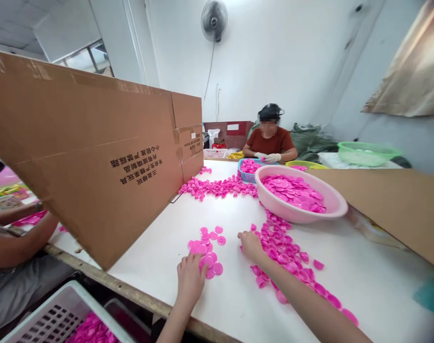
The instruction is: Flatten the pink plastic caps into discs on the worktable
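Observation:
My left hand (pixel 191 277) rests over a loose group of flat, round pink plastic discs (pixel 202 248). Its fingers are spread a little, with the thumb apart, and the fingertips touch the discs. Farther right, my right hand (pixel 251 245) is closed in a pinch at the left edge of a long heap of small pink plastic cups (pixel 281 250). A bit of pink shows under its fingertips; most of that piece is hidden by the hand.
A pink basin (pixel 336 209) full of discs stands behind the heap. A large cardboard sheet (pixel 77 143) walls off the left side. Across the table, a gloved co-worker (pixel 270 143) sits at a blue basket (pixel 247 177). Below left is a white crate (pixel 74 290) holding pink pieces.

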Motion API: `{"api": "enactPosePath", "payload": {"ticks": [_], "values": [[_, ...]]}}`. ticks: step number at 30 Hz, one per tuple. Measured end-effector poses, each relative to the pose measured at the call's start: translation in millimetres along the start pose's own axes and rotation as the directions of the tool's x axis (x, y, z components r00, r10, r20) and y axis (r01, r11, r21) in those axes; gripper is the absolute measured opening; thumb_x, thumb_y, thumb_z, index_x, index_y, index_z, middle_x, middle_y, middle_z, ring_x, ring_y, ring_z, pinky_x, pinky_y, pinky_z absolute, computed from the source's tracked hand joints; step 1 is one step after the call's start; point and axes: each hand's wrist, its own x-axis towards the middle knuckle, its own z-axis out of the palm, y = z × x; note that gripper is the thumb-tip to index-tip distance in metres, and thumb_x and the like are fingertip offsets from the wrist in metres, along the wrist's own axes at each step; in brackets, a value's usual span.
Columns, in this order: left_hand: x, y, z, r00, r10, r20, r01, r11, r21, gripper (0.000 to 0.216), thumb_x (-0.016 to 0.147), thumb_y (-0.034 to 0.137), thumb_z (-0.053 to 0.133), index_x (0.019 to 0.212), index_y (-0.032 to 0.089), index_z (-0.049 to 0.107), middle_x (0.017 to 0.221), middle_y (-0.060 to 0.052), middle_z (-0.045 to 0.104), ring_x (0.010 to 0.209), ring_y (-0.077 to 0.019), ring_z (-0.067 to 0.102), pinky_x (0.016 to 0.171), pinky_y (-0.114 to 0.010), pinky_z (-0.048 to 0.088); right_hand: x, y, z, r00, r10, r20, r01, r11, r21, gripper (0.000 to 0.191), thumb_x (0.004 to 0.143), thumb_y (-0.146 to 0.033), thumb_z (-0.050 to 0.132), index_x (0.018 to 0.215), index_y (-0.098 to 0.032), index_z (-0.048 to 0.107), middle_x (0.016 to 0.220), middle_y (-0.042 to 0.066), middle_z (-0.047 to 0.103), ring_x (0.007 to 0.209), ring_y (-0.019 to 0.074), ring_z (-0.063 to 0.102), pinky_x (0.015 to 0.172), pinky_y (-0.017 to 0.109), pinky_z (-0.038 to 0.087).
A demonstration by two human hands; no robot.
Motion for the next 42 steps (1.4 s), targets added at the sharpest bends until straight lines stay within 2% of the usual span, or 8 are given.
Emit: {"api": "enactPosePath", "payload": {"ticks": [6, 9, 13, 17, 21, 31, 35, 42], "values": [[9, 14, 37, 0.998, -0.054, -0.009, 0.055, 0.989, 0.138, 0.032, 0.081, 0.030, 0.037, 0.108, 0.023, 0.052, 0.101, -0.009, 0.054, 0.094, -0.0233, 0.044, 0.078, -0.036, 0.030, -17, -8, -1, 0.916, -0.088, 0.392, -0.183, 0.776, 0.604, 0.027, 0.073, -0.009, 0.045, 0.092, -0.017, 0.063, 0.071, 0.004, 0.063, 0.047, 0.0067, 0.053, 0.039, 0.015, 0.038], [7, 7, 40, 0.998, -0.062, -0.029, 0.064, 0.995, 0.075, 0.030, 0.080, 0.031, 0.039, 0.105, 0.023, 0.054, 0.103, -0.007, 0.054, 0.094, -0.0232, 0.044, 0.079, -0.036, 0.030, -19, -10, 8, 0.856, -0.075, 0.511, -0.333, 0.675, 0.658, 0.021, 0.070, -0.011, 0.050, 0.084, -0.016, 0.064, 0.048, -0.002, 0.053, 0.035, 0.0038, 0.042, 0.033, 0.014, 0.032], [6, 5, 33, 0.999, -0.009, -0.054, -0.004, 0.971, -0.240, 0.025, 0.079, 0.031, 0.040, 0.095, 0.024, 0.058, 0.096, -0.005, 0.058, 0.091, -0.0215, 0.047, 0.078, -0.036, 0.035, -13, -7, 16, 0.869, 0.013, 0.495, -0.391, 0.631, 0.670, 0.020, 0.071, -0.011, 0.050, 0.087, -0.014, 0.063, 0.044, -0.004, 0.049, 0.030, 0.0030, 0.037, 0.030, 0.014, 0.028], [14, 17, 27, 0.999, -0.035, -0.033, 0.002, 0.719, -0.695, 0.030, 0.078, 0.042, 0.041, 0.089, 0.020, 0.057, 0.084, -0.005, 0.059, 0.076, -0.0166, 0.053, 0.070, -0.030, 0.042, -9, 4, 14, 0.898, 0.060, 0.436, -0.375, 0.622, 0.687, 0.022, 0.076, -0.017, 0.047, 0.094, -0.015, 0.061, 0.059, 0.001, 0.059, 0.037, 0.0056, 0.046, 0.033, 0.016, 0.033], [35, 42, 31, 0.991, -0.106, 0.076, 0.123, 0.571, -0.812, 0.033, 0.073, 0.045, 0.047, 0.089, 0.018, 0.055, 0.076, -0.003, 0.059, 0.068, -0.0143, 0.054, 0.062, -0.027, 0.043, -13, 13, 12, 0.935, 0.100, 0.341, -0.321, 0.651, 0.688, 0.022, 0.079, -0.019, 0.044, 0.092, -0.015, 0.061, 0.072, 0.005, 0.063, 0.041, 0.0050, 0.047, 0.037, 0.016, 0.034], [57, 70, 50, 0.985, -0.036, 0.171, 0.137, 0.767, -0.627, 0.021, 0.074, 0.035, 0.046, 0.082, 0.019, 0.055, 0.077, -0.001, 0.061, 0.069, -0.0124, 0.056, 0.060, -0.023, 0.039, -32, 19, 16, 0.974, 0.078, 0.212, -0.180, 0.833, 0.523, 0.029, 0.065, -0.023, 0.059, 0.094, -0.016, 0.060, 0.083, 0.005, 0.063, 0.072, 0.0126, 0.058, 0.059, 0.021, 0.043], [53, 70, 52, 0.972, -0.051, 0.229, 0.172, 0.820, -0.546, 0.022, 0.076, 0.036, 0.044, 0.086, 0.019, 0.054, 0.077, -0.001, 0.062, 0.069, -0.0122, 0.056, 0.060, -0.023, 0.037, -27, 14, 3, 0.989, 0.014, 0.147, -0.101, 0.789, 0.606, 0.024, 0.075, -0.024, 0.047, 0.090, -0.015, 0.064, 0.089, 0.006, 0.064, 0.081, 0.0140, 0.058, 0.069, 0.023, 0.044], [49, 77, 49, 0.979, -0.056, 0.197, 0.111, 0.953, -0.283, 0.027, 0.078, 0.042, 0.039, 0.089, 0.024, 0.056, 0.082, -0.001, 0.064, 0.090, -0.0208, 0.051, 0.076, -0.032, 0.033, -14, 9, 6, 0.923, -0.011, 0.384, -0.246, 0.750, 0.613, 0.024, 0.071, -0.027, 0.055, 0.091, -0.016, 0.064, 0.078, 0.005, 0.067, 0.060, 0.0104, 0.058, 0.050, 0.018, 0.042]]}}
